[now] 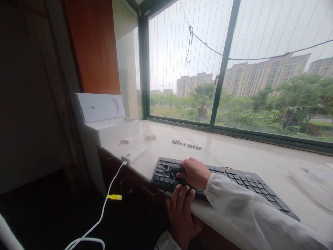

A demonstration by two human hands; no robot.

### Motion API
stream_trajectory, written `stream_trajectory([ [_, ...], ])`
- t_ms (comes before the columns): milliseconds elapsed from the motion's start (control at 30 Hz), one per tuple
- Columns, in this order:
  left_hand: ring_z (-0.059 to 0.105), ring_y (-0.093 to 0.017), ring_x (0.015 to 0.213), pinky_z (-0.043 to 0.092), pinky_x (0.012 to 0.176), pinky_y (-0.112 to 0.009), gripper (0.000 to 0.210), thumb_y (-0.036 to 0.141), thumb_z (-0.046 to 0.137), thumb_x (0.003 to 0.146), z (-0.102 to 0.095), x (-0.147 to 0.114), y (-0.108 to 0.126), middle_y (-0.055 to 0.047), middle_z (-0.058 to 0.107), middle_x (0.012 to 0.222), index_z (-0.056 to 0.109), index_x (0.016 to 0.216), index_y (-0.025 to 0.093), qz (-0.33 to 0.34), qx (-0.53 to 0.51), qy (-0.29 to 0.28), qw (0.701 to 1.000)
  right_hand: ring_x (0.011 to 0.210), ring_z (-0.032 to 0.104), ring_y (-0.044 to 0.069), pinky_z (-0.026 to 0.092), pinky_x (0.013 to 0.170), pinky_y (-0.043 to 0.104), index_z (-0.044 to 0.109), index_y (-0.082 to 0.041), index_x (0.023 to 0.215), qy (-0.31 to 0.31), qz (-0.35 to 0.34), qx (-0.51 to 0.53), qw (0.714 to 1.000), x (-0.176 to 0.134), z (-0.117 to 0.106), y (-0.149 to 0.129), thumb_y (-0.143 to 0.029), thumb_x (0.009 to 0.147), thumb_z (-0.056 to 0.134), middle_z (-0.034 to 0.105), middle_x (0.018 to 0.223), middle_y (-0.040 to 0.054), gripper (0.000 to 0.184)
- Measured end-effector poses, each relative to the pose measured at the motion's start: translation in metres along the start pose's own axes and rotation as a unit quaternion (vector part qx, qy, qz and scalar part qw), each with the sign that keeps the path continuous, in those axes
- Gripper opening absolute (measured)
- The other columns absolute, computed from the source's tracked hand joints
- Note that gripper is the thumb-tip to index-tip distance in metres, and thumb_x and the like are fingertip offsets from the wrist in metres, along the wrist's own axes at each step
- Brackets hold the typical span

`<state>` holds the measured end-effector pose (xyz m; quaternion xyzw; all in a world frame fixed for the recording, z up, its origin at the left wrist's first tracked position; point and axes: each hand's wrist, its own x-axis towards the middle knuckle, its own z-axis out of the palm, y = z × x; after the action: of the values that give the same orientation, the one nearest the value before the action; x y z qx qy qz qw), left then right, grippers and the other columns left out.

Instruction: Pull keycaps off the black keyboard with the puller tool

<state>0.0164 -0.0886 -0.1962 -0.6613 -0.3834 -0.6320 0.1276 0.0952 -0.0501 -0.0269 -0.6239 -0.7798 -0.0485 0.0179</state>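
A black keyboard [260, 187] lies at a slant on the pale counter. Several keycaps are off near its left end, where bare switches show. My right hand [194, 172] is closed around a black-handled keycap puller [177, 169], whose thin wire end points left over the keys. Below it, my left hand [182, 208] rests its spread, slightly bent fingertips on the keyboard's front edge. Behind the keyboard, several loose keycaps [186, 144] lie in a row on the counter.
An open white box [117, 130] stands at the counter's left end. Beside it lies a white device [134, 153] with a white cable [104, 205] hanging over the edge. Crumpled clear plastic [314, 184] lies at right. A green-framed window [179, 122] runs along the back.
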Motion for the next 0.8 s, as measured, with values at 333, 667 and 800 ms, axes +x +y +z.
stream_trajectory([
  [333,0.055,-0.026,0.114,0.031,0.088,-0.037,0.039,0.041,0.036,0.090,-0.005,0.005,-0.003,-0.008,0.068,0.111,0.064,0.111,0.023,0.049,0.045,-0.033,0.997,0.088,0.068,0.025,0.043,0.066,0.029,0.072,-0.020,0.093,-0.009,0.010,0.015,1.000,0.001,-0.005,0.004,-0.039,0.084,0.063,0.070,0.094,0.0114,0.023],
  [667,0.054,-0.025,0.115,0.032,0.086,-0.038,0.035,0.034,0.038,0.086,-0.007,0.005,0.000,-0.006,0.068,0.112,0.063,0.109,0.024,0.018,0.031,-0.057,0.998,0.084,0.066,0.022,0.042,0.066,0.027,0.074,-0.019,0.095,-0.031,0.024,0.045,0.998,0.010,-0.001,0.010,-0.044,0.081,0.063,0.071,0.094,0.0128,0.030],
  [800,0.054,-0.025,0.116,0.032,0.087,-0.039,0.036,0.031,0.039,0.085,-0.005,0.004,0.000,-0.006,0.068,0.113,0.063,0.110,0.024,0.013,0.024,-0.053,0.998,0.083,0.066,0.022,0.042,0.066,0.027,0.075,-0.017,0.095,-0.026,0.041,0.036,0.998,0.013,0.000,0.012,-0.044,0.082,0.061,0.071,0.095,0.0141,0.033],
])
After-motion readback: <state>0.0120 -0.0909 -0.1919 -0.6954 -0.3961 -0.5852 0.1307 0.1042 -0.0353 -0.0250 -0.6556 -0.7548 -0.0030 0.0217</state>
